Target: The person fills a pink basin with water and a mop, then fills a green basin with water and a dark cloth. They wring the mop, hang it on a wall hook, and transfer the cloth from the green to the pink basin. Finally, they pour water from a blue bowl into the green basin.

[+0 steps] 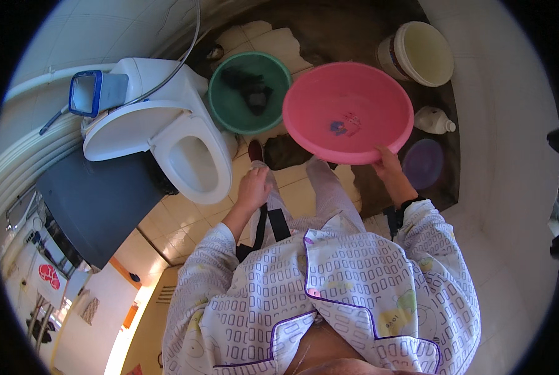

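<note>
A large pink plastic basin (345,103) with a small printed picture on its bottom is before me, and my right hand (388,164) grips its near right rim. My left hand (254,186) is closed in front of my left knee, between the toilet and the pink basin; nothing shows in it. Just left of the pink basin stands a green basin (218,119) with dark cloth (256,96) lying in it.
A white toilet (223,180) with raised lid stands at left, a blue-rimmed container (86,93) on its tank. A white bucket (425,54), a plastic jug (433,120) and a purple basin (423,164) are at right. The tiled floor (181,211) has dark, wet-looking patches.
</note>
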Demonstrator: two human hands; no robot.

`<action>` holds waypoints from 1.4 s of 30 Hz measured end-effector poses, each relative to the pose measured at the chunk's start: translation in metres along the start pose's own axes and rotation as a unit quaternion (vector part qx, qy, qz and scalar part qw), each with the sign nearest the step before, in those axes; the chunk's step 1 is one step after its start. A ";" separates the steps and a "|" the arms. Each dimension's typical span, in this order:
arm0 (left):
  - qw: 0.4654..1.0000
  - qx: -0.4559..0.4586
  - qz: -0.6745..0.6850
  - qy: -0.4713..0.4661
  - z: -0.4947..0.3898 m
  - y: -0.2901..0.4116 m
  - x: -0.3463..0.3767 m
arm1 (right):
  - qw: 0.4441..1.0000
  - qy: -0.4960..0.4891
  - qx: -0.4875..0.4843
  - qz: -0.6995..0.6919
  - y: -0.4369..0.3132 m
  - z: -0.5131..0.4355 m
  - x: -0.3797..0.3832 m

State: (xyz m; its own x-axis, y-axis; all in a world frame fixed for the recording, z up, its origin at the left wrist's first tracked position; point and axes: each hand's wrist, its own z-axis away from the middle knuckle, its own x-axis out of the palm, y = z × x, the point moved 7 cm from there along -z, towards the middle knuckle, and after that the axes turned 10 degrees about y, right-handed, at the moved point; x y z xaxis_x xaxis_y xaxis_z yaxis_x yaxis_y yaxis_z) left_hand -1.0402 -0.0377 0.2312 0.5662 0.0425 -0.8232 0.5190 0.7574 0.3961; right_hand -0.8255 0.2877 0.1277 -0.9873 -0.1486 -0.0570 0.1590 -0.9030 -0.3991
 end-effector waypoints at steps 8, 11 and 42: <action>0.998 -0.003 0.065 -0.025 0.024 0.026 0.057 | 0.995 0.031 0.060 -0.080 0.006 -0.044 -0.027; 0.996 -0.027 0.068 -0.057 0.013 0.025 0.087 | 0.989 0.044 0.044 -0.132 -0.002 -0.064 -0.019; 0.943 -0.190 0.269 0.045 -0.067 -0.124 0.274 | 0.970 -0.034 -0.126 0.205 0.145 -0.235 0.164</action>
State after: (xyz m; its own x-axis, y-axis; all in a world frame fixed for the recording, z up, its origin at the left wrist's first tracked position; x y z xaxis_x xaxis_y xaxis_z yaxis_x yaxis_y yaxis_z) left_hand -0.9928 -0.0762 -0.0706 0.6171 0.5295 -0.5821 -0.1046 0.7884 0.6062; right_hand -0.9663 0.2269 -0.1551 -0.8373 -0.5081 -0.2019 0.5228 -0.6362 -0.5674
